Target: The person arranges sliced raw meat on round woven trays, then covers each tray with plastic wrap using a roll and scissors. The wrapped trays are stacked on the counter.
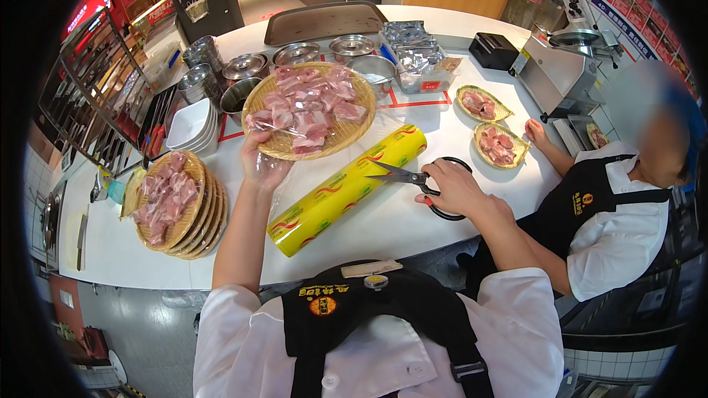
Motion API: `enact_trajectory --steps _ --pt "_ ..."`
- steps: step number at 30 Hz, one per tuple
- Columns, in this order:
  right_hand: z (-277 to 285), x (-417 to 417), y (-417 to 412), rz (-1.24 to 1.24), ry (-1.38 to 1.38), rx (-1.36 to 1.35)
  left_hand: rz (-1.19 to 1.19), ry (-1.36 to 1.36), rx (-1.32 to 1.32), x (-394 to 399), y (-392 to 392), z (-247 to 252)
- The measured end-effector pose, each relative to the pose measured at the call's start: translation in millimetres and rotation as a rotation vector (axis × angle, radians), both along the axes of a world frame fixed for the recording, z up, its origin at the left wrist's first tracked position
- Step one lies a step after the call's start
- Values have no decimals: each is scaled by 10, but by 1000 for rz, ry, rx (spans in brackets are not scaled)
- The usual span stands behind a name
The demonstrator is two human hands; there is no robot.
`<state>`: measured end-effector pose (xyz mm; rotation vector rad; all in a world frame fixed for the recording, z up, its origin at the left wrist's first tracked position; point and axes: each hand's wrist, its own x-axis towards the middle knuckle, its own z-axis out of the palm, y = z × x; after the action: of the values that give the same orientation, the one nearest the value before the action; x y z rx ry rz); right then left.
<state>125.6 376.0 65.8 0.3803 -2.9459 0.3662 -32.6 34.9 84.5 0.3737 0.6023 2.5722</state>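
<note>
My left hand (266, 163) holds up a round woven bamboo tray (362, 135) by its near left edge. Pieces of raw meat (310, 108) lie on it under clear plastic film, which drapes over my fingers and stretches toward the roll. My right hand (456, 185) grips black-handled scissors (409, 176), their blades apart above a yellow roll of cling film (343, 190). This roll lies diagonally on the white table between my hands. To the left, a stack of similar bamboo trays (213, 221) carries more raw meat (167, 199) on top.
A co-worker (608, 199) stands at the right, one hand near two small leaf-shaped baskets of meat (498, 146). Behind them is a metal slicer (564, 69). Lidded steel pots (296, 54), white bowls (191, 127) and a bin of silver packets (415, 61) line the far side. A knife (82, 240) lies far left.
</note>
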Motion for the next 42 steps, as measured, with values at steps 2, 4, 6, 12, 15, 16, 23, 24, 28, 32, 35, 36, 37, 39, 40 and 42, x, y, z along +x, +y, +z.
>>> enact_trajectory --steps 2,4,6,12,15,16,23,24,28,32,35,36,37,39,40,42 --pt "33 -15 -53 3 -11 16 -30 -1 3 -33 -3 -40" --pt "47 -32 -88 -3 -28 28 -15 -16 -5 -49 3 -63" --pt "45 -47 -101 -24 -49 36 -34 -22 14 -53 23 -54" --pt "93 -131 -374 135 -52 24 -94 9 3 -15 98 47" --pt "1 -136 -744 262 -12 0 -131 65 -18 -80 172 69" --pt "-26 -110 -930 290 -30 -20 -157 68 -24 -45 209 148" --pt "-232 183 -1757 542 -82 -263 -216 21 -62 -151 265 297" --pt "-246 225 -1729 553 -112 -362 -219 15 -70 -151 238 323" --pt "-731 364 -1325 482 -516 -1422 -232 -8 -77 -221 252 298" --pt "-839 414 -1185 351 -743 -2168 -161 -14 -121 -111 279 381" --pt "-836 315 -1161 250 -891 -2316 -154 -50 -114 -98 302 379" --pt "-842 245 -1133 219 -899 -2306 -151 -37 -113 -87 290 375" --pt "-837 171 -1089 196 -841 -2310 -147 -23 -113 -83 269 365" --pt "-799 -7 -974 145 -723 -2315 -176 65 -92 -121 209 296" --pt "-702 -96 -886 96 -642 -2316 -164 71 -85 -114 180 274" --pt "-597 -322 -611 -9 -577 -2386 -96 17 -116 -24 166 307"
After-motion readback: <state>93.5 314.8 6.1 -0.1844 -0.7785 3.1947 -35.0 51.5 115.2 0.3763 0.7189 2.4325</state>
